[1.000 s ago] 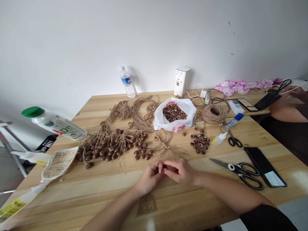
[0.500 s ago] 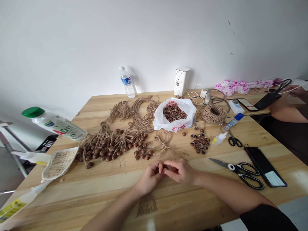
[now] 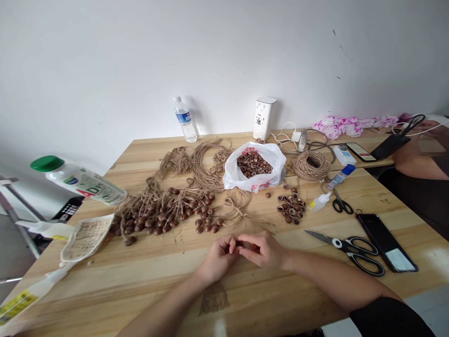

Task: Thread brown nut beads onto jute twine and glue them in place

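Note:
My left hand (image 3: 221, 256) and my right hand (image 3: 261, 250) meet over the front middle of the table, fingertips together. Between them shows a bit of a small dark brown thing, mostly hidden by the fingers. Just beyond lies a knotted bundle of twine (image 3: 236, 209). To its left are brown nut shells on twine strings (image 3: 161, 217) in a heap. A white plastic bag (image 3: 233, 177) holds many brown shell pieces (image 3: 254, 164). Loose shell halves (image 3: 291, 206) lie to the right of the bundle.
Large scissors (image 3: 351, 248) and a black phone (image 3: 382, 238) lie right of my hands. Farther back are a twine roll (image 3: 311, 166), a glue bottle (image 3: 320, 201) and small scissors (image 3: 342, 204). Left stands a tilted green-capped bottle (image 3: 84, 182). Another person's arm (image 3: 417, 157) rests at the right.

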Available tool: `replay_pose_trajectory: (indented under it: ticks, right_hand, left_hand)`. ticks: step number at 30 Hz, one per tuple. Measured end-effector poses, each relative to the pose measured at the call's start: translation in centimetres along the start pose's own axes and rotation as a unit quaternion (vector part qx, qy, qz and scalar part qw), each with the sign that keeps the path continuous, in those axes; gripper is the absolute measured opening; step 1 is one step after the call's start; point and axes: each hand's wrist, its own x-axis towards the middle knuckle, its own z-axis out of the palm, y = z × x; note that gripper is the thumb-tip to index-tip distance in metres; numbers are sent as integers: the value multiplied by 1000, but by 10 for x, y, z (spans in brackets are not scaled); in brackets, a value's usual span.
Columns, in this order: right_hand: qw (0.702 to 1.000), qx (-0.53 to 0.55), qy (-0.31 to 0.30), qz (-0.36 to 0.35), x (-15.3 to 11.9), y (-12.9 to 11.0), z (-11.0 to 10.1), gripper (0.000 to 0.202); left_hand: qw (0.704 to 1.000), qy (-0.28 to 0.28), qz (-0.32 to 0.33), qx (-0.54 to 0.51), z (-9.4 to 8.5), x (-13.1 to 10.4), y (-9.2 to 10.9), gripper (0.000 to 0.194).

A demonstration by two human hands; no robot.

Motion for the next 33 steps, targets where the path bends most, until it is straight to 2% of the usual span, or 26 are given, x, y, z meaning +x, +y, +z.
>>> replay_pose_trajectory:
  ticks: [6,17,24,33]
  right_hand:
    - [1000,-9,4,-1,-1,1,1,28]
    - [1000,-6,5,0,-1,2,2,27]
    - [1000,4,5,2,0,0,1,27]
    - [1000,9,7,1,0,-1,0,25]
  left_hand:
    - [1000,15,16,20,4,0,6,47]
    - [999,31,25,25,6,0,7,50]
    - [999,6,25,37,4,0,8,47]
    - [999,-1,7,39,2,-1,6,49]
